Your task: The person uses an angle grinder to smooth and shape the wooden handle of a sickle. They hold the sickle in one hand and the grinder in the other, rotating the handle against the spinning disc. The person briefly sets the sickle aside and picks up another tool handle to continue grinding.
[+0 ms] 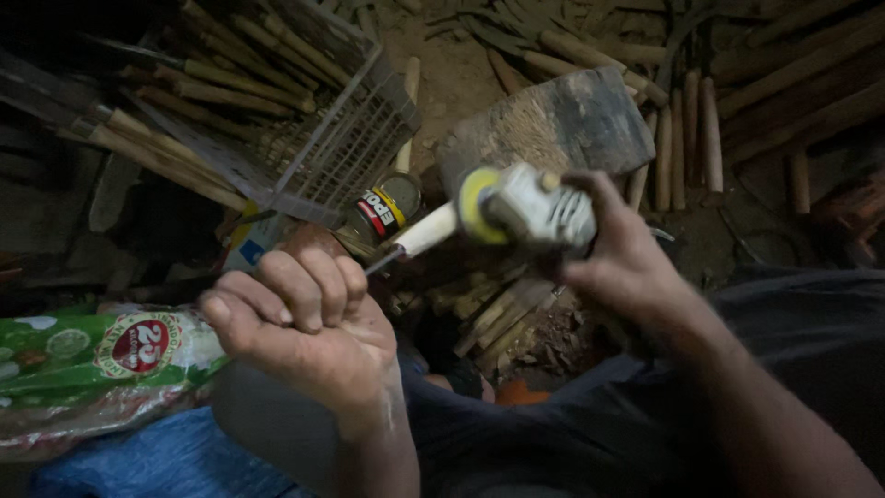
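At the centre of the frame you hold a small white power grinder with a yellow disc [516, 207], your right hand [618, 254] wrapped around its body. A pale handle with a thin metal tip [415, 242] runs from the disc down to your left hand [304, 323], which is clenched in a fist around its lower end. Just above sits a round tin with a red and yellow label [387, 205]. A grey plastic crate [323, 138] of wooden handles fills the upper left; a worn wooden block [553, 120] lies upper centre.
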